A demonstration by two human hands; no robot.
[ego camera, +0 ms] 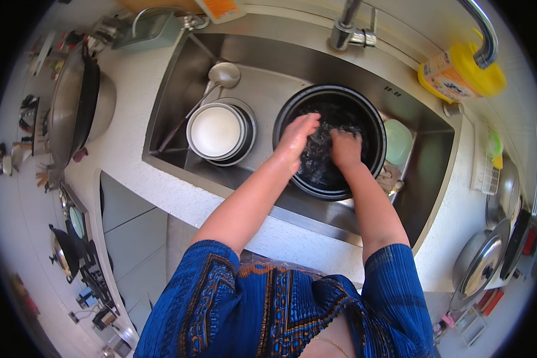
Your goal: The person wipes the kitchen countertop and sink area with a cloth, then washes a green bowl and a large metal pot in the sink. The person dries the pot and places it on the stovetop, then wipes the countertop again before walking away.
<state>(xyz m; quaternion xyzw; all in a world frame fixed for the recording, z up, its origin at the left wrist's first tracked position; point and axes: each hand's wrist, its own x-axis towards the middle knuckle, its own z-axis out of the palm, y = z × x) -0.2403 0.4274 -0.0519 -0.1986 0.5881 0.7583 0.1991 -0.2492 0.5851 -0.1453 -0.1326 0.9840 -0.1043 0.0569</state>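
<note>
A round black pot (381, 129) stands in the stainless steel sink (268, 85) with rippling water (318, 154) inside. Over its left part, my left hand (299, 138) is wet, fingers stretched out, with nothing visible in its grasp. My right hand (346, 148) reaches down into the water; its fingertips are partly hidden there, so what they touch cannot be made out. Left of the pot, a white bowl (215, 129) tops a stack of dishes. A metal ladle (224, 74) leans behind that stack. Partly behind the pot's right side lies a pale green bowl (398, 141).
A chrome faucet (341, 36) rises behind the sink, its spout (487, 56) swung to the right. The yellow detergent container (463, 74) stands at the back right corner. Large pans (78, 105) occupy the left counter; a lidded pot (482, 264) sits at right.
</note>
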